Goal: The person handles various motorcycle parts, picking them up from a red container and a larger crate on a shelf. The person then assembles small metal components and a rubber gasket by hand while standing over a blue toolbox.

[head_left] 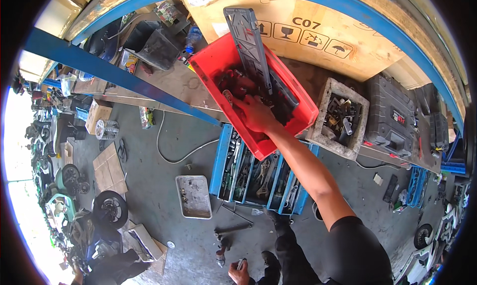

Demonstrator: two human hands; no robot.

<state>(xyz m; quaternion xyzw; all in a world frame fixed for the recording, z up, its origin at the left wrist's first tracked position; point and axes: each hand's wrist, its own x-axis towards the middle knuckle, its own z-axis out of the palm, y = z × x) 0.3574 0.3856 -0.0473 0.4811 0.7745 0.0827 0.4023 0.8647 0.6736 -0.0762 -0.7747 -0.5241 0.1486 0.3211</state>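
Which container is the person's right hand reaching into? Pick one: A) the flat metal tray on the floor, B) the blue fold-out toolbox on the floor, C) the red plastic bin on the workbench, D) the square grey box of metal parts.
C: the right hand is inside the red plastic bin among dark parts, next to a long grey plastic piece leaning out of it; the blue toolbox lies below on the floor.

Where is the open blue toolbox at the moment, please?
In the head view, the blue toolbox sits open on the floor at centre, below the red bin and right of a grey metal tray.
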